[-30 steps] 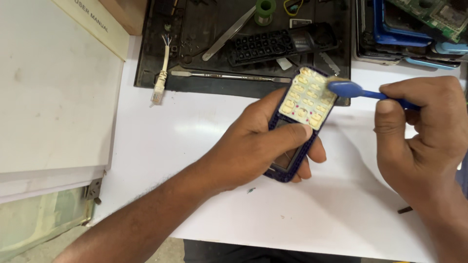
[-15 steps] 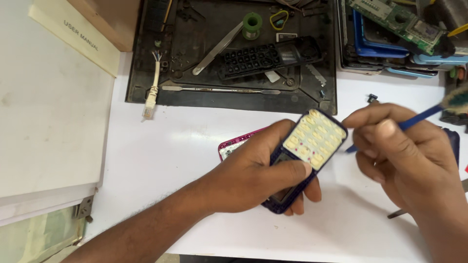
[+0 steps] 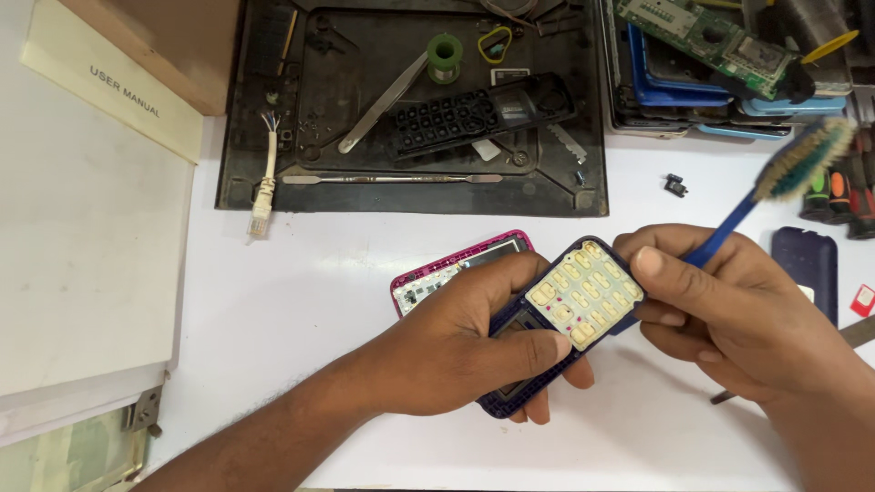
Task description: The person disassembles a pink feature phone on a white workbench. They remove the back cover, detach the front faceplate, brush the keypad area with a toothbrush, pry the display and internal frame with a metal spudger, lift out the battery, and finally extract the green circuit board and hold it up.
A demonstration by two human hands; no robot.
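Left hand (image 3: 474, 342) is wrapped around a dark blue phone body (image 3: 547, 337), fingers curled under it and the thumb pressed along its near edge, so the pale keypad contacts face up. Right hand (image 3: 729, 310) is closed around the blue handle of a toothbrush (image 3: 793, 164), and the thumb tip sits right at the phone's upper corner, touching it. The brush head sticks up and away beyond the right knuckles, clear of the phone, bristles in the air.

Just behind the left hand, partly hidden by its knuckles, lies a pink-edged phone frame (image 3: 456, 264) on the white table (image 3: 301, 301). Further out past both hands sits a black work tray (image 3: 255, 164) with tweezers (image 3: 383, 105), a thin metal spudger (image 3: 392, 179), a black keypad cover (image 3: 474, 114) and a green solder spool (image 3: 445, 53). A cut network cable (image 3: 264, 178) hangs off the tray's left side. Beyond the right hand: a small black part (image 3: 675, 185), a stack of phone shells with a green circuit board (image 3: 693, 32), and a dark blue back cover (image 3: 807, 264) just outside the right wrist. A white manual (image 3: 109, 87) lies far out to the left.
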